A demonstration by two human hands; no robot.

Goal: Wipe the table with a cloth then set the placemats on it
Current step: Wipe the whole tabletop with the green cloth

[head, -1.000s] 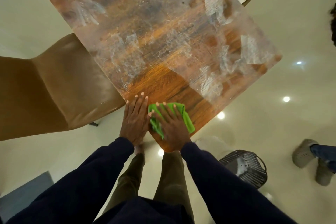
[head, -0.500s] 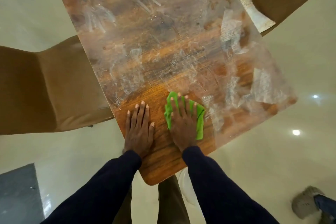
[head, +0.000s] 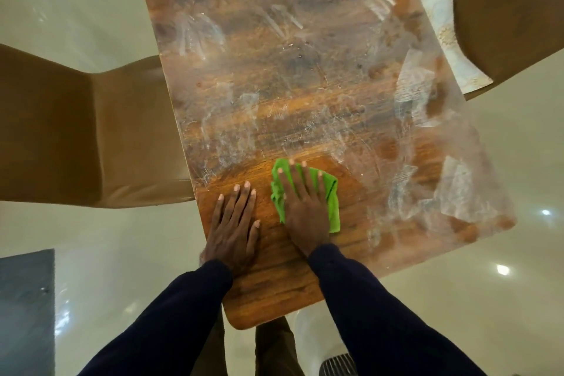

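Pressing our right hand (head: 305, 207) flat on the green cloth (head: 332, 197), fingers straight and spread, we grip nothing; palm and fingers simply bear down on it. Our left hand (head: 233, 223) lies flat too, fingers straight, on bare wood just left of the cloth, with a strip of wood between them. The cloth is bunched into a rough oblong whose long axis runs away from us, its far end leaning slightly left. Green shows past our fingertips and along the right side of the right hand. It sits near our corner of the surface (head: 274, 70), where the wood looks clean, at the edge of whitish smears covering the rest. A pale patterned mat (head: 447, 40) lies on the chair (head: 512, 9) at far right.
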